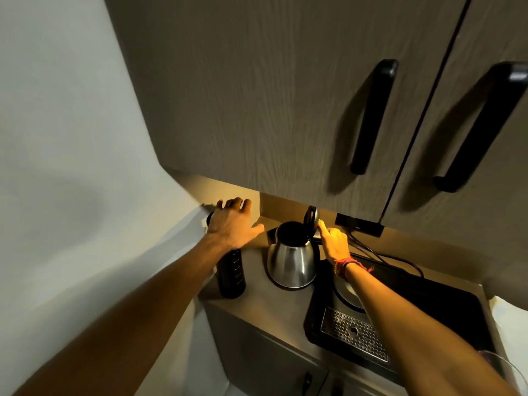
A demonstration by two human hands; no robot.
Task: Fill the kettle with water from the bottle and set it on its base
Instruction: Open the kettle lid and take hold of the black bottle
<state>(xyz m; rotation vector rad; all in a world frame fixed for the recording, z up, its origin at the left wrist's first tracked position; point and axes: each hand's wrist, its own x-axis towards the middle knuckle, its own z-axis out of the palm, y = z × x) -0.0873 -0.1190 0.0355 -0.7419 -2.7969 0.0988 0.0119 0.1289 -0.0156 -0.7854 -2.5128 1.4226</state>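
While the lid [311, 218] is flipped up, the steel kettle [293, 262] is parked on the counter [274, 302], off its base [347, 292] | left hand [233, 222] is spread over the dark bottle [231, 274] | right hand [334, 242] is wrapped round the kettle handle, forefinger by the lid

So I count one kettle [292, 262], one bottle [231, 277], one base [347, 292], one tray [445, 307], two handles [373, 115] [483, 125], two hands [233, 224] [335, 241].
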